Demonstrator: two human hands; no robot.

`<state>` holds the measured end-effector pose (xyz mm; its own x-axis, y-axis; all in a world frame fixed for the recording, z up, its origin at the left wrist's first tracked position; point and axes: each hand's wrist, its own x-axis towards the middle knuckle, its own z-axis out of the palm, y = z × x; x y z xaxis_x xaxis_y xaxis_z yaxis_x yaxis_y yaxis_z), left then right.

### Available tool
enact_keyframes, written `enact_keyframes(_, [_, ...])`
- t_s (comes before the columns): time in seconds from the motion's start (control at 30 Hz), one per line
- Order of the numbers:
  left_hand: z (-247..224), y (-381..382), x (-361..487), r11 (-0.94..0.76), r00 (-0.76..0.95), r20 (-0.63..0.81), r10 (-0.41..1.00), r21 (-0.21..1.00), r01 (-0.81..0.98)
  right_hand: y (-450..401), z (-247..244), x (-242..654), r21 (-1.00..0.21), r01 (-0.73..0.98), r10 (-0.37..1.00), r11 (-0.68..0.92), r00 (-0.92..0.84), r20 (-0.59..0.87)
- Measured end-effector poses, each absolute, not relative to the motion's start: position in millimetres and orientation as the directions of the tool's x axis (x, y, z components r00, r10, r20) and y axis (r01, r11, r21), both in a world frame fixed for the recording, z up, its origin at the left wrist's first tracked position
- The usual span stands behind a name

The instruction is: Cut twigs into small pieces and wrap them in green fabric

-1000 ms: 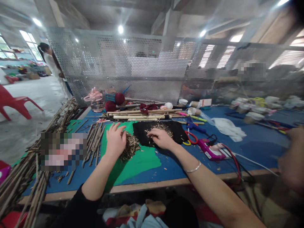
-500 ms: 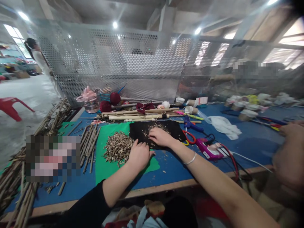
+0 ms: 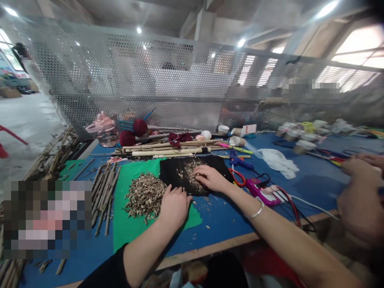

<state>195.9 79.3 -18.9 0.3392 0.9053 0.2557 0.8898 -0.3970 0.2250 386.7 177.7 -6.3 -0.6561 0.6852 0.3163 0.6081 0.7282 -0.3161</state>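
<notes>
My left hand lies palm down with fingers stretched out, at the right edge of a heap of small cut twig pieces on a green sheet. Its fingertips reach the near edge of a black cloth. Over that cloth, my right hand has its fingers loosely bent and apart, beside a scatter of pale thin chips. No held piece shows in either hand. A bracelet circles my right wrist.
Cut sticks lie left of the green sheet. Long rods lie behind the cloth. To the right are a blue glue gun, a purple power strip with cords, and a white cloth. Another person's arm is at far right.
The view has shifted, so the table sits lower and further left. My right hand has drawn slightly right across the black cloth; my left hand stays by the heap.
</notes>
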Motion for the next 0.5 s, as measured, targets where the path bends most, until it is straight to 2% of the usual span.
enact_keyframes(0.1, [-20, 80, 195, -0.396, 0.337, 0.253, 0.907, 0.238, 0.887, 200, -7, 389, -0.373, 0.728, 0.817, 0.575, -0.488, 0.307])
enact_keyframes(0.2, [-21, 81, 195, -0.397, 0.338, 0.249, 0.908, 0.246, 0.884, 218, -14, 380, -0.302, 0.813, 0.867, 0.498, -0.456, 0.202])
enact_keyframes(0.3, [-21, 81, 194, -0.406, 0.347, 0.246, 0.905, 0.252, 0.879, 217, -21, 372, -0.251, 0.820, 0.857, 0.515, -0.497, 0.137])
enact_keyframes(0.5, [-18, 80, 192, -0.417, 0.355, 0.250, 0.901, 0.273, 0.867, 164, -22, 377, -0.230, 0.773, 0.806, 0.591, -0.552, 0.216])
